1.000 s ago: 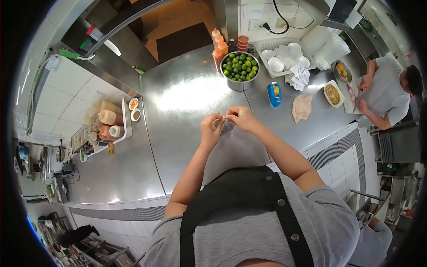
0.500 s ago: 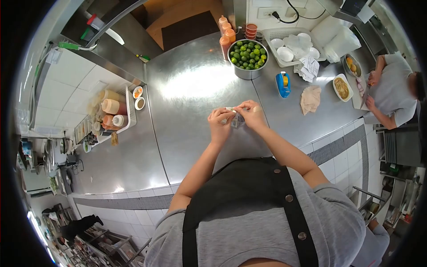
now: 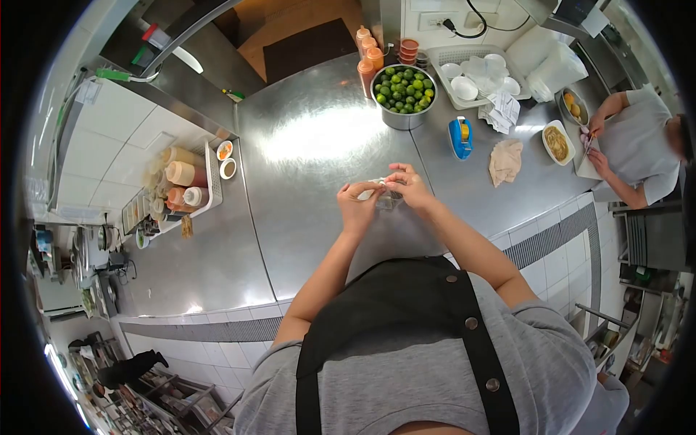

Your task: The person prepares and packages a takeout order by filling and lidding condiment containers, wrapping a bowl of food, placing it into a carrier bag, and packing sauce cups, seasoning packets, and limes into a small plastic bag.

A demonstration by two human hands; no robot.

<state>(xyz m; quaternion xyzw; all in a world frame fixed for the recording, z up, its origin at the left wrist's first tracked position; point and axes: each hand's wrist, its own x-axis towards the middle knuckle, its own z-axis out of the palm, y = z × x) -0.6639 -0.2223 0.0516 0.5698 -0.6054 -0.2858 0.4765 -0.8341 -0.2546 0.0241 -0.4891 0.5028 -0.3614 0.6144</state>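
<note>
A small clear plastic bag (image 3: 388, 201) hangs between my two hands, above the steel counter (image 3: 312, 210). My left hand (image 3: 357, 205) pinches its top edge with thumb and forefinger. From the other side my right hand (image 3: 410, 190) pinches the same edge, some of its other fingers raised. The fingertips of both hands nearly touch. What the bag contains is too small to tell. Beyond my hands stands a metal pot (image 3: 403, 119) full of green limes (image 3: 406, 90), with a blue tape dispenser (image 3: 461, 139) to its right.
A pinkish cloth (image 3: 505, 162), a white dish of food (image 3: 557, 143) and a basket of bowls (image 3: 475, 54) lie at the right. A co-worker (image 3: 638, 141) cuts something there with a knife. Sauce bottles (image 3: 186, 175) fill a left basket (image 3: 214, 181); orange bottles (image 3: 367, 71) stand behind.
The view has shifted, so the counter items sit farther right. My right hand's fingers have spread a little, and more of the clear bag shows. The co-worker's hands have moved.
</note>
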